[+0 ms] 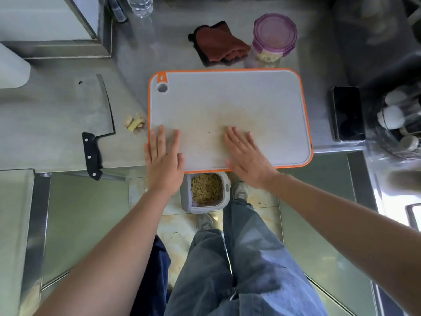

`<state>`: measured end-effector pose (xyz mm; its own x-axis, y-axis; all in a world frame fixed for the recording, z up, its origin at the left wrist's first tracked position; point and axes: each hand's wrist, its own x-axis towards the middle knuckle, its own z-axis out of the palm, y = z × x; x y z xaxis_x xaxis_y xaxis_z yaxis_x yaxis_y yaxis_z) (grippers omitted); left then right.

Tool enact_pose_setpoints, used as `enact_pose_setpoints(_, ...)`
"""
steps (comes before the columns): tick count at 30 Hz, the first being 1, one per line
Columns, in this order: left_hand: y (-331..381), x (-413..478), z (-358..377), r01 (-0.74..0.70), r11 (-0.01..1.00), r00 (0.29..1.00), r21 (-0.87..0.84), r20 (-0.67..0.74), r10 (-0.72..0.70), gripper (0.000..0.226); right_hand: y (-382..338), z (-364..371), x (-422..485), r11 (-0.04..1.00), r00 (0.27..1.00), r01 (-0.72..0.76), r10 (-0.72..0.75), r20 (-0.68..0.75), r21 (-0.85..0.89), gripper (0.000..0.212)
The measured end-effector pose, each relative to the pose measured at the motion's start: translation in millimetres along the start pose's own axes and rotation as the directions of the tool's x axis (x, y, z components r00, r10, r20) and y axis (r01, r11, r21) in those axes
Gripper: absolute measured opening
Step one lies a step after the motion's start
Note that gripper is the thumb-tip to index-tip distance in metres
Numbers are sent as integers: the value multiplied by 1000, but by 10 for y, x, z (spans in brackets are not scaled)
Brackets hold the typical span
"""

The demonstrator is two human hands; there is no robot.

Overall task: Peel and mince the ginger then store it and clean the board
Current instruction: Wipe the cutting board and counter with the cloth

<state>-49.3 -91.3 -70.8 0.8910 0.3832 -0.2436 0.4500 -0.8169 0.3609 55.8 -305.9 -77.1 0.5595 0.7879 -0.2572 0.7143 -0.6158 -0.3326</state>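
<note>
Presently: small bin point(206, 191) of yellowish scraps stands below overhanging cutting board point(227, 99) edge, likely to catch sweepings. Left hand point(163, 159) and right hand point(245, 153) flat on board, fingers straight, grasping nothing. Ginger trimmings point(134, 123) and cleaver point(96, 108) set aside on worktop point(57, 137). Beyond: cloth point(218, 45), purple-lidded container point(274, 37), ginger apparently stored inside.

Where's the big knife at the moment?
In the head view, the cleaver lies flat on the steel counter, left of the cutting board, just past the ginger scraps.
</note>
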Motion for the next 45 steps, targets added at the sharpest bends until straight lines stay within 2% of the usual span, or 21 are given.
enact_pose_setpoints(4, -100, -54, 69, 4, 992, 997, 128, 73, -13, 56, -203, 50, -379, 961, 972, 224, -233, 39, 160, 61)
enact_pose_setpoints(6, -83, -33, 74, 17, 990, 995, 142, 98, -31, 57, -211, -27, -447, 927, 958, 277, -287, 3, 252, 56)
enact_pose_setpoints(9, -88, -20, 72, 18, 990, 992, 141, 119, -35, 58, -116, -129, -252, 934, 972, 217, -182, -147, 282, 54)
enact_pose_setpoints(12, -90, -12, 62, 23, 990, 989, 140, 143, -43, 58, -29, -115, -19, 980, 996, 52, -37, -81, 192, 66)
enact_pose_setpoints(14, -82, -6, 56, 28, 989, 988, 146, 143, -49, 59, -81, -2, -58, 995, 997, 74, -73, -8, 74, 69)
enact_pose_setpoints(16, -82, 1, 56, 26, 988, 987, 149, 151, -49, 59, -198, 112, -242, 982, 981, 190, -191, 33, 23, 67)
enact_pose_setpoints(19, -79, -2, 52, 25, 988, 985, 153, 163, -50, 59, -287, 176, -540, 938, 947, 316, -321, 19, 142, 60)
enact_pose_setpoints(22, -81, -1, 59, 18, 987, 986, 157, 159, -43, 58, -274, 73, -514, 923, 953, 302, -291, -81, 238, 55)
enact_pose_setpoints(24, -84, 5, 64, 24, 988, 985, 155, 164, -49, 58, -237, 24, -362, 953, 969, 223, -195, -151, 204, 57)
enact_pose_setpoints(25, -85, 6, 64, 27, 988, 985, 155, 165, -53, 58, -235, 14, -309, 969, 979, 174, -151, -140, 173, 59)
enact_pose_setpoints(27, -86, 10, 65, 24, 987, 985, 158, 168, -50, 59, -241, 65, -311, 970, 975, 214, -204, -91, 111, 58)
enact_pose_setpoints(29, -88, 12, 67, 19, 987, 984, 161, 173, -47, 59, -270, 92, -396, 936, 950, 312, -306, -61, 161, 50)
enact_pose_setpoints(30, -89, 13, 68, 19, 987, 984, 161, 174, -48, 59, -273, 71, -403, 923, 947, 322, -312, -78, 211, 48)
enact_pose_setpoints(32, -90, 14, 65, 20, 987, 983, 160, 177, -48, 59, -235, 22, -293, 933, 965, 246, -209, -161, 262, 51)
enact_pose_setpoints(34, -87, 13, 56, 22, 988, 982, 154, 180, -50, 59, -208, 1, -157, 948, 983, 142, -101, -153, 287, 56)
enact_pose_setpoints(38, -78, 6, 38, 22, 989, 982, 149, 184, -49, 59, -194, -78, -87, 908, 977, 200, -158, -142, 368, 34)
enact_pose_setpoints(40, -75, 6, 30, 21, 989, 980, 149, 191, -50, 59, -184, -121, -11, 907, 984, 160, -113, -141, 389, 43)
enact_pose_setpoints(42, -72, 4, 31, 23, 990, 981, 141, 187, -49, 59, -196, -114, 72, 936, 987, 163, -154, -53, 312, 59)
enact_pose_setpoints(44, -74, 10, 32, 26, 989, 981, 146, 186, -54, 59, -234, -36, 52, 937, 966, 253, -259, -5, 240, 57)
enact_pose_setpoints(45, -75, 14, 34, 29, 989, 981, 148, 187, -57, 59, -254, -26, -11, 923, 957, 282, -290, -10, 263, 51)
